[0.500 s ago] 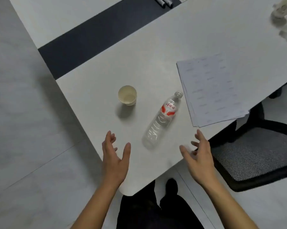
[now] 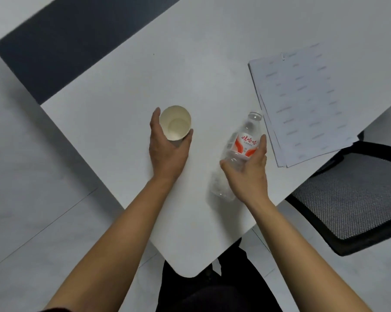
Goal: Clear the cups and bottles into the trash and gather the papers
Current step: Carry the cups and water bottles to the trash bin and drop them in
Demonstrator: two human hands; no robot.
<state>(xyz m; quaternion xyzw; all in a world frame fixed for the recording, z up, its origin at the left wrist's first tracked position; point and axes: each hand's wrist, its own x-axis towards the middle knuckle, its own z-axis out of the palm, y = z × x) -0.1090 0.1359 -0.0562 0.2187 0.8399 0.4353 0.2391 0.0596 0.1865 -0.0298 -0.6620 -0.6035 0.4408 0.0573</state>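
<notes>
White table [image 2: 113,113] fills most of the view, its rounded corner pointing back at the person, with pale grey floor [image 2: 21,176] on the left and a dark strip [image 2: 66,52] running across the upper left. A black chair [image 2: 352,199] with a mesh seat stands at the table's right edge.

The left hand [image 2: 167,152] reaches over the table and holds the cup [image 2: 175,122]. Its fingers curl up along the cup's left side and its thumb presses the right side, so the grip is only as wide as the cup. The cup is near the middle of the table with its mouth facing the camera and its pale inside showing. I cannot tell whether its base is on the table or just off it.

The right hand [image 2: 248,172] grips the bottle [image 2: 246,136], a clear plastic one with a red and white label. The thumb is on the bottle's left side and the fingers wrap over its right side at the lower edge of the label. The bottle lies slanted, its base nearest the person and its open mouth pointing away, just beside the papers [image 2: 307,104]. Cup and bottle are apart, one in each hand.

The papers are a slightly fanned stack of printed sheets on the right part of the table, reaching its edge above the chair. Neither hand touches them.
</notes>
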